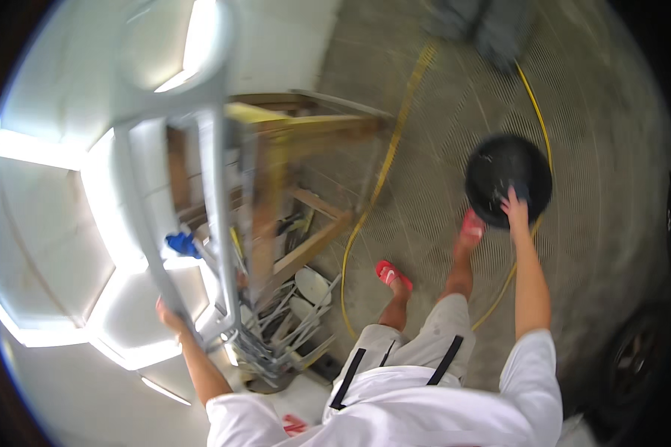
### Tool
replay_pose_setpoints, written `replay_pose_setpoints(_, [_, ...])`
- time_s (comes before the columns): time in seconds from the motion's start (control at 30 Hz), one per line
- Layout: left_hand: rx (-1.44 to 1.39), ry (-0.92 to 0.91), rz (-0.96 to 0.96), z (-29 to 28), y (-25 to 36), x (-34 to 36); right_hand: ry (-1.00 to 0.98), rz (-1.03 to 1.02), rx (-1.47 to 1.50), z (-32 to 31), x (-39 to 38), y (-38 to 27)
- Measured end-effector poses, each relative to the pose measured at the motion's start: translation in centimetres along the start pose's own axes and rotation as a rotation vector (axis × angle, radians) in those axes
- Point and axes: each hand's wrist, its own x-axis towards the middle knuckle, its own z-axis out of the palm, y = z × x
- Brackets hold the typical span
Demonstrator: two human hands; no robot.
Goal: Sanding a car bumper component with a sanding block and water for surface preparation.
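Observation:
On the left, my left hand (173,319) is closed around a side tube of a tall light-grey metal frame (218,223). The frame rises past the top of the view, where a ring-like part blurs. At the right, my right hand (516,212) grips the near side of a round black bucket (492,160), its fingers showing against the dark inside. Part of my right foot in its red slide is covered by the bucket. What lies inside the bucket is too dark to make out.
Beyond the metal frame stands a wooden frame (313,127). Metal legs and round plates (313,286) are heaped below it. A yellow hose (376,190) winds over the ridged floor. Grey covered bundles (499,33) lie at the far side; a wheel (637,357) is at lower right.

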Motion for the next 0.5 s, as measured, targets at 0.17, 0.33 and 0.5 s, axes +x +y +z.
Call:
replay_pose_setpoints(0.17, [0.417,0.191,0.074,1.3,2.6,-7.4,0.115,-0.057,-0.311,-4.2,-8.4,-6.9])
replay_pose_setpoints(0.33, [0.411,0.153,-0.365,1.5,12.6,-10.3,0.251,-0.186,-0.276,0.5,-18.6,-14.2])
replay_pose_setpoints(0.5, [0.319,0.247,-0.219,1.1,15.0,-11.3,0.117,-0.461,-0.204,9.2,-28.2,-21.5])
